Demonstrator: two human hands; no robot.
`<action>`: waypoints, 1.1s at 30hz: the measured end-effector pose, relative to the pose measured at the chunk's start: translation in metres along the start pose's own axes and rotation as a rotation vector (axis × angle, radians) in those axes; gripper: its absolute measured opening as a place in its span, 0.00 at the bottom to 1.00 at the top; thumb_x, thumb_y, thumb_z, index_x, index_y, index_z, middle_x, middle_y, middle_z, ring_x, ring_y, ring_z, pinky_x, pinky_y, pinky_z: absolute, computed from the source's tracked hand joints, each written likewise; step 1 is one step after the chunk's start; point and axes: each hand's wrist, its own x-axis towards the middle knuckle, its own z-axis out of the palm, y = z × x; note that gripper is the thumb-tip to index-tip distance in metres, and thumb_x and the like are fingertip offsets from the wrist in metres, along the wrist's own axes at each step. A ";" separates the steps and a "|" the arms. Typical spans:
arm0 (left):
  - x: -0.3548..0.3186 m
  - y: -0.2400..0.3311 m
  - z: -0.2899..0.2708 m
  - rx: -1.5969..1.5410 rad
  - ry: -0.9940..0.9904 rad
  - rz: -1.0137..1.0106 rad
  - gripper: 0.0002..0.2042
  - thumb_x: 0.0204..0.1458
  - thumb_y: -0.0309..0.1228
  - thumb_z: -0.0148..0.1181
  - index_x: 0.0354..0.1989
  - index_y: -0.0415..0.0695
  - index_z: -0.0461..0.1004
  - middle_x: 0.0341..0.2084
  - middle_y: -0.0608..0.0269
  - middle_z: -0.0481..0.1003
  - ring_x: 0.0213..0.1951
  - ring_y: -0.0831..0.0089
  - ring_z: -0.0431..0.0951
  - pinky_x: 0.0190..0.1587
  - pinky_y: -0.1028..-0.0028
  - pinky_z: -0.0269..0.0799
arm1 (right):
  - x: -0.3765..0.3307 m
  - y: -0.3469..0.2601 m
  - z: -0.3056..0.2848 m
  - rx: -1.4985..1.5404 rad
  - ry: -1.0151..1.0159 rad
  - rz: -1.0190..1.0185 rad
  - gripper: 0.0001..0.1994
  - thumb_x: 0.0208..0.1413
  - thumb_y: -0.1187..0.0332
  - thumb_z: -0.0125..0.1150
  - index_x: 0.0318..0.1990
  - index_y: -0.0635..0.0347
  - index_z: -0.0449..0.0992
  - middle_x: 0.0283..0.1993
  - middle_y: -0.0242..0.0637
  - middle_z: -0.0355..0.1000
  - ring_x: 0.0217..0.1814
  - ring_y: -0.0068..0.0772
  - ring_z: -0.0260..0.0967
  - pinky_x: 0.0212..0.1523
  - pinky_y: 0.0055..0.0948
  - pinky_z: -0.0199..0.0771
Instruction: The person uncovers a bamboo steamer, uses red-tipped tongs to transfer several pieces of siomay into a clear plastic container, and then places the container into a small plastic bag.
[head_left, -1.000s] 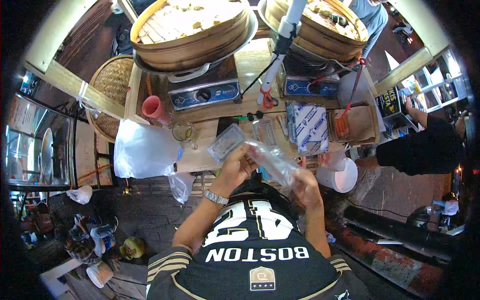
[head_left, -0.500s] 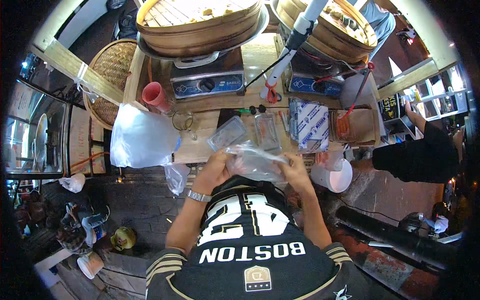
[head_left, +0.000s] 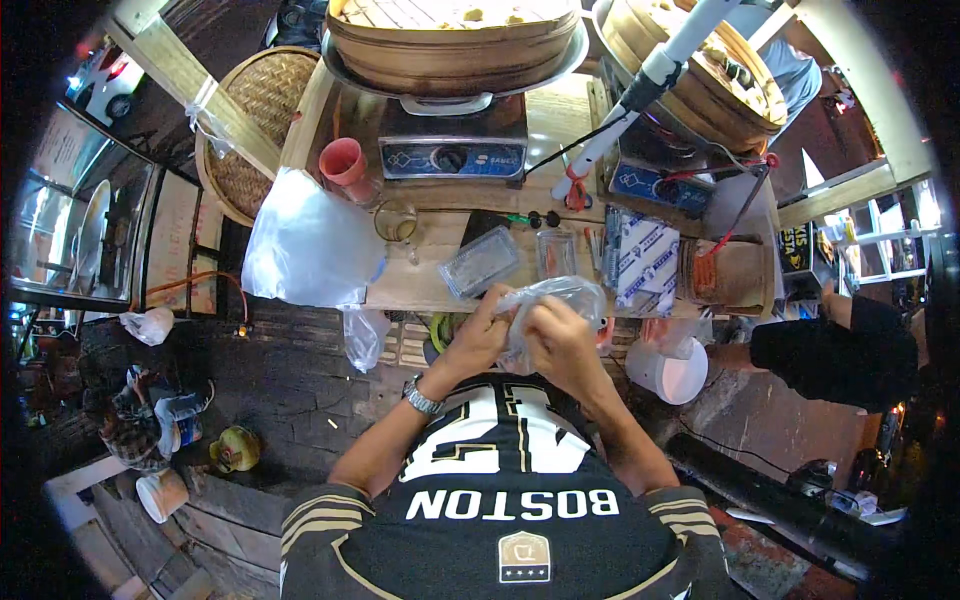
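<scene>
A clear thin plastic bag [head_left: 580, 292] is bunched between my hands, just off the front edge of the wooden counter [head_left: 415, 292]. My left hand [head_left: 478, 338], with a watch on its wrist, is closed on the bag's left side. My right hand [head_left: 562, 348] pinches the bag close beside it, fingers curled. Whether anything is inside the bag I cannot tell. Beyond it on the counter lie two clear plastic boxes, a tilted one [head_left: 480, 262] on the left and a straight one [head_left: 556, 255] on the right.
Two bamboo steamers [head_left: 450, 55] [head_left: 690, 70] sit over stoves at the back. A big white plastic bag [head_left: 310, 240], a red cup [head_left: 343, 162] and a glass mug [head_left: 396, 220] are at left. Stacked patterned paper [head_left: 640, 260] and a white bucket [head_left: 668, 372] are at right.
My hands have come closer together, the right moving inward to the left. The plastic bag, spread out between them before, is now gathered up. The view has shifted slightly.
</scene>
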 end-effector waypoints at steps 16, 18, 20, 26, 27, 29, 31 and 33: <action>-0.106 -0.057 -0.097 -0.200 0.311 -0.461 0.10 0.67 0.37 0.46 0.50 0.47 0.65 0.28 0.74 0.64 0.26 0.86 0.61 0.27 0.80 0.59 | 0.123 0.056 0.080 -0.768 -0.497 -0.507 0.45 0.38 0.58 0.75 0.68 0.33 0.59 0.63 0.42 0.63 0.65 0.50 0.61 0.57 0.58 0.67; -0.107 -0.064 -0.104 -0.256 0.339 -0.469 0.11 0.67 0.39 0.47 0.50 0.48 0.65 0.26 0.75 0.62 0.24 0.85 0.61 0.25 0.78 0.58 | 0.127 0.070 0.095 -0.879 -0.651 -0.556 0.49 0.35 0.56 0.76 0.70 0.28 0.56 0.64 0.42 0.61 0.67 0.53 0.58 0.58 0.61 0.65; -0.111 -0.066 -0.109 -0.331 0.333 -0.480 0.12 0.67 0.40 0.47 0.53 0.49 0.65 0.26 0.75 0.62 0.24 0.86 0.60 0.24 0.79 0.58 | 0.130 0.079 0.105 -0.716 -0.848 -0.410 0.51 0.33 0.55 0.77 0.70 0.24 0.54 0.60 0.47 0.63 0.65 0.58 0.60 0.62 0.67 0.58; -0.103 -0.049 -0.106 -0.579 0.350 -0.575 0.17 0.66 0.40 0.48 0.60 0.49 0.62 0.27 0.77 0.61 0.25 0.86 0.61 0.26 0.81 0.60 | 0.151 0.029 0.046 -0.633 -0.697 -0.310 0.50 0.33 0.62 0.76 0.69 0.29 0.57 0.58 0.45 0.65 0.60 0.53 0.64 0.56 0.49 0.71; -0.097 -0.065 -0.102 -0.643 0.335 -0.517 0.22 0.65 0.39 0.50 0.65 0.49 0.58 0.33 0.73 0.68 0.26 0.84 0.64 0.29 0.81 0.64 | 0.153 0.017 0.035 -0.628 -0.647 -0.325 0.48 0.34 0.63 0.75 0.69 0.38 0.57 0.57 0.48 0.65 0.60 0.54 0.64 0.55 0.49 0.71; -0.095 -0.097 -0.095 -0.620 0.297 -0.329 0.25 0.64 0.38 0.51 0.67 0.48 0.55 0.39 0.69 0.70 0.28 0.82 0.67 0.31 0.80 0.68 | 0.155 -0.024 0.014 -0.537 -0.598 -0.324 0.47 0.34 0.64 0.75 0.67 0.42 0.58 0.56 0.48 0.65 0.60 0.53 0.64 0.55 0.47 0.72; -0.083 -0.122 -0.100 0.133 0.137 0.060 0.27 0.63 0.35 0.53 0.68 0.45 0.54 0.47 0.62 0.72 0.35 0.76 0.73 0.38 0.77 0.74 | 0.155 -0.068 0.000 -0.375 -0.582 -0.323 0.42 0.36 0.64 0.75 0.62 0.54 0.60 0.56 0.50 0.65 0.60 0.53 0.65 0.56 0.44 0.72; -0.061 -0.114 -0.095 -0.082 0.101 0.079 0.29 0.61 0.33 0.56 0.69 0.42 0.54 0.52 0.58 0.73 0.44 0.71 0.77 0.45 0.73 0.78 | 0.144 -0.065 0.010 -0.250 -0.472 -0.445 0.41 0.36 0.63 0.75 0.60 0.57 0.60 0.55 0.50 0.65 0.59 0.53 0.65 0.56 0.44 0.72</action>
